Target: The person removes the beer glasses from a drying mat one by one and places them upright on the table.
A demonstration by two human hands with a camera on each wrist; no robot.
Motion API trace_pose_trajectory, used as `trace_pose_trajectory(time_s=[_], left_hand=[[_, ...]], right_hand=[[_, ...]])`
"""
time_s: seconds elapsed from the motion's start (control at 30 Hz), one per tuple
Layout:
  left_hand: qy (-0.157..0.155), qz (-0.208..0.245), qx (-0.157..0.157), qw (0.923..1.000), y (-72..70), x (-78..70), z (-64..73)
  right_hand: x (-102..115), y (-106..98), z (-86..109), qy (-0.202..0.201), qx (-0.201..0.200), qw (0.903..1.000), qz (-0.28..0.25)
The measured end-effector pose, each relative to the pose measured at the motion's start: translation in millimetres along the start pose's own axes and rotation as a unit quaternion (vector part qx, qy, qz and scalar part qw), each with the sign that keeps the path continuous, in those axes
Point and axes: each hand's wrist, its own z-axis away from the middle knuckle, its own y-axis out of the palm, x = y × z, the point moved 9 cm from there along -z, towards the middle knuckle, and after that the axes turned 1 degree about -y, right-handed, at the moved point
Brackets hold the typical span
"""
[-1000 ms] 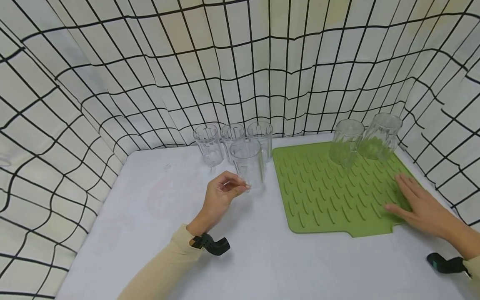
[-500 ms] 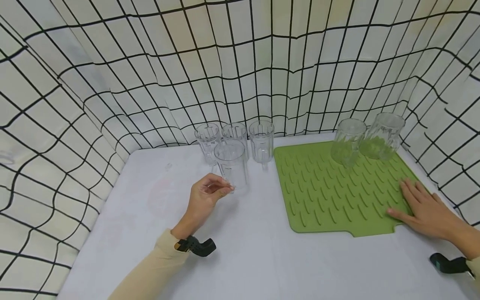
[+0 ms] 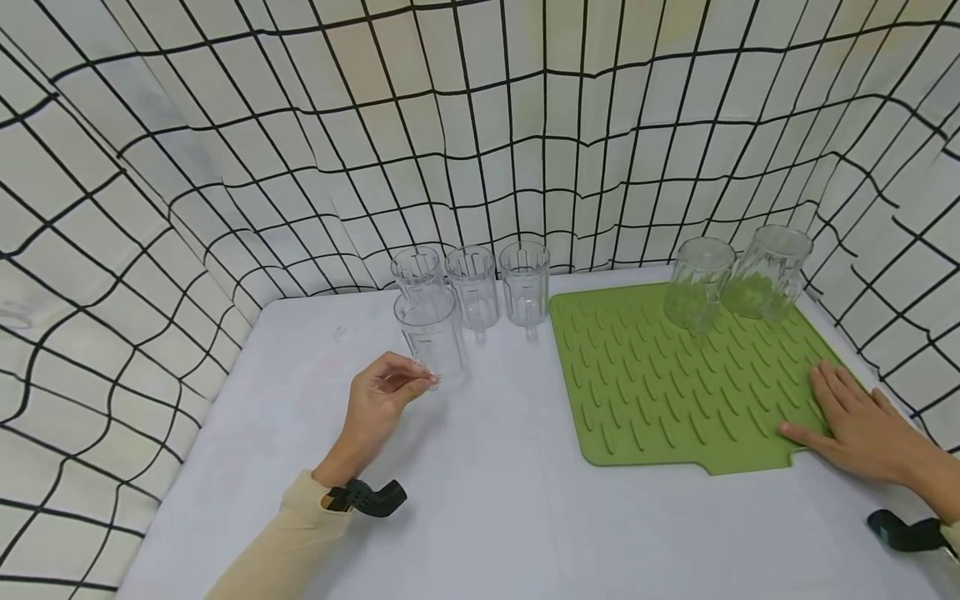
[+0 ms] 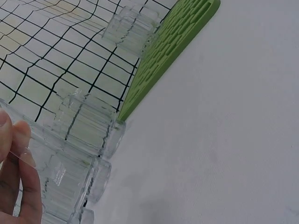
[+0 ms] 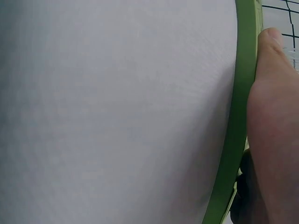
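Observation:
My left hand (image 3: 378, 407) pinches the handle of a clear glass mug (image 3: 438, 342), fingertips and thumb together. The mug's mouth faces up, and it stands in front of the leftmost of three more glass mugs. Whether its base touches the table I cannot tell. In the left wrist view the fingers (image 4: 29, 186) show at the left edge, with clear glass behind them. My right hand (image 3: 862, 429) lies with fingers extended on the right front part of a green ridged mat (image 3: 637, 375); in the right wrist view the thumb (image 5: 271, 51) rests along the mat's edge.
Along the back of the white table (image 3: 517, 500) stand a left mug (image 3: 415, 265), a middle mug (image 3: 476, 292) and a right mug (image 3: 525, 287). Two glass mugs, one nearer (image 3: 697, 287) and one farther right (image 3: 768, 267), stand on the mat's back corner. Black netting (image 3: 540, 137) surrounds the table.
My left hand has moved left with the glass mug, from in front of the right-hand mugs to in front of the leftmost one. My right hand has stayed on the mat, shifting very slightly.

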Motion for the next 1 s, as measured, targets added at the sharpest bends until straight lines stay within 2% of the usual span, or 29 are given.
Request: trace_pose_trajectory(time_s=[0.63,1.0], left_hand=[[0.001,-0.038,-0.025,0.999,-29.0,13.2,1.8],[-0.023,-0.046,-0.04,0.9979,-38.4,23.5,-0.2]], right_hand=[[2,1,0.6,-0.005,0.01,0.9999,0.004],[2,1,1.2,0.0,0.013,0.9999,0.005]])
